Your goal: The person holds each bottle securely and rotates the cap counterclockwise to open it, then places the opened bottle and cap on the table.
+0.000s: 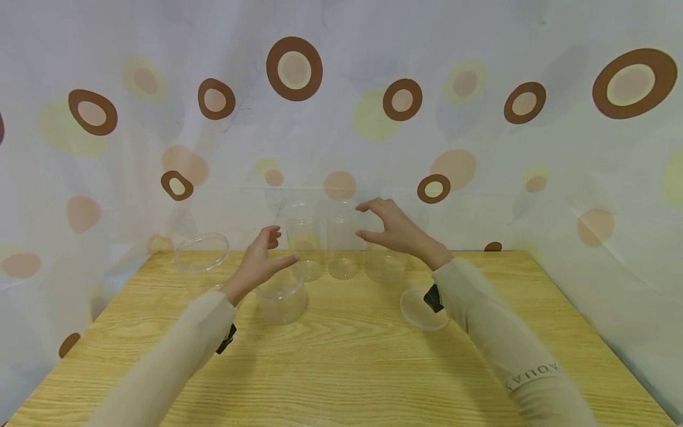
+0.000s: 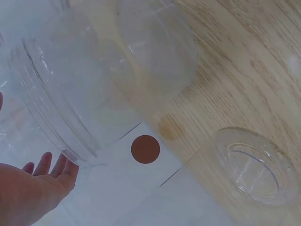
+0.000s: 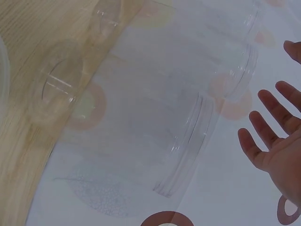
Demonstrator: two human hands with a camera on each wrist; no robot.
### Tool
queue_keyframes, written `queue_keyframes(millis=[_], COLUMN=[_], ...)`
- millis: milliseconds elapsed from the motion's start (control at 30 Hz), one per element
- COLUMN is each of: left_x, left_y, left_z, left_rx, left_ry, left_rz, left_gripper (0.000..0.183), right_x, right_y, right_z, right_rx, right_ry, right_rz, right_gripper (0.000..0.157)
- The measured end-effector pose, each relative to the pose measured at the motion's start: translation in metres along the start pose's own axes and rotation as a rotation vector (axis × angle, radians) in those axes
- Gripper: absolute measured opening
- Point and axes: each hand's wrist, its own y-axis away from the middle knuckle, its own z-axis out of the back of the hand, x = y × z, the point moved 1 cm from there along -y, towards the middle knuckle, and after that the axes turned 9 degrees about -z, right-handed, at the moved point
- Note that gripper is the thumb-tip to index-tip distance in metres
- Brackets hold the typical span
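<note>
Two tall clear plastic jars (image 1: pixel 303 237) stand near the back of the table, between my hands. My left hand (image 1: pixel 261 258) hovers left of them with its thumb stretched toward the nearer one; in the left wrist view its fingertips overlap a jar's ridged rim (image 2: pixel 56 108). My right hand (image 1: pixel 395 228) is on the other side, fingers and thumb spread apart beside the second tall jar (image 1: pixel 342 261), nothing between them. A wider clear jar (image 1: pixel 385 270) stands below and behind my right hand. In the right wrist view my fingers (image 3: pixel 254 150) are spread away from the jar's ridged rim (image 3: pixel 190 136).
A low clear jar (image 1: pixel 281 305) stands below my left hand. Further left is a wide clear container (image 1: pixel 203 267), partly behind my forearm. A round clear lid (image 1: pixel 421 314) lies by my right wrist. A patterned curtain (image 1: pixel 341 142) hangs behind the wooden table (image 1: pixel 341 367).
</note>
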Motion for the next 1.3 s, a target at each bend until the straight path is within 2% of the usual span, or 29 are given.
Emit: queue_keyframes(millis=[267,500,733,1133,1300], left_x=[0.004,0.01,0.01,0.012,0.012], left_y=[-0.01,-0.018,-0.023,-0.028,-0.03], left_z=[-0.005,-0.01,-0.016,-0.02,-0.022], left_rx=[-0.031,-0.057,-0.064,-0.069,-0.061], left_ry=[-0.004,-0.002,0.033,0.023,0.012], left_rz=[0.063,0.076,0.114,0.1,0.117], left_gripper=[0.081,0.079,0.077,0.078,0.079], right_x=[0.011,0.023,0.03,0.039,0.041], right_y=[-0.025,-0.044,-0.06,-0.077,-0.08], right_z=[-0.011,-0.02,-0.03,-0.047,-0.052], right_rx=[-0.015,-0.029,-0.015,0.002,0.009], right_ry=[-0.007,0.014,0.061,0.147,0.185], right_rz=[-0.018,-0.052,-0.086,-0.148,-0.16], right_gripper=[0.051,0.052,0.055,0.056,0.057])
